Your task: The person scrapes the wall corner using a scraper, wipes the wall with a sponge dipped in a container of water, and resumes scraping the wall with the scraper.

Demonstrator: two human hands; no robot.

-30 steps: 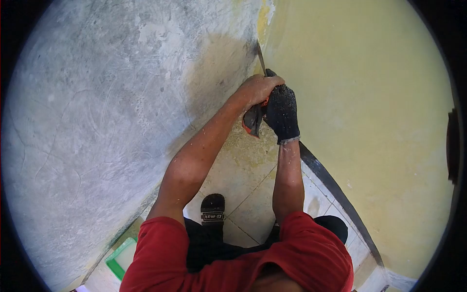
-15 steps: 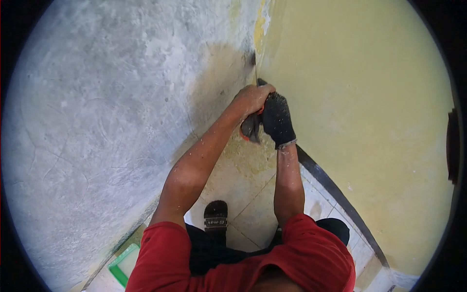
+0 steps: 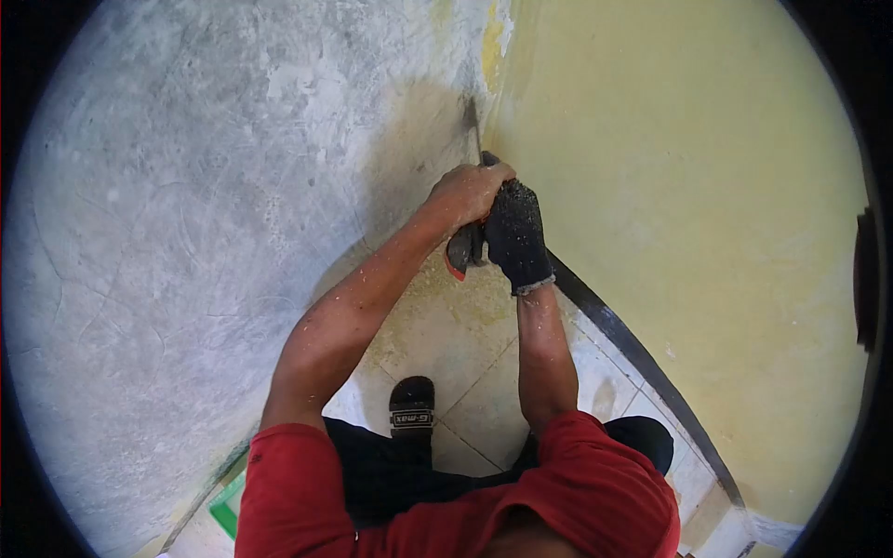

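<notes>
Straight up and away from both hands the thin blade [image 3: 479, 139] of the tool is pointed, its far end brought to the foot of a dark smudge just beside the corner, on the grey wall's side; whether the wall is touched there cannot be told. That line is what counts: the long axis is laid nearly along the corner, tipped a little to the left. Below the left hand [image 3: 468, 192] a grey-and-orange lower part [image 3: 458, 253] is shown, seemingly the butt of the same tool.

The bare left hand is curled shut around the grip, and by it, and the glove's top edge, the blade's near end is met. Pressed close on its right is the gloved right hand [image 3: 517, 228], seemingly closed on the grip too, though its fingers are mostly hidden.

Outward now: to the left of the hands the grey wall [image 3: 186, 232] is spread, to the right the yellow wall [image 3: 698, 214], edged below by a dark skirting strip [image 3: 633, 349]. Beneath the hands the tiled floor [image 3: 465, 349] is seen, a sandal [image 3: 412, 406] planted on it; far down to the left, a green tray [image 3: 223, 510] is half covered by a red sleeve [image 3: 293, 484].
</notes>
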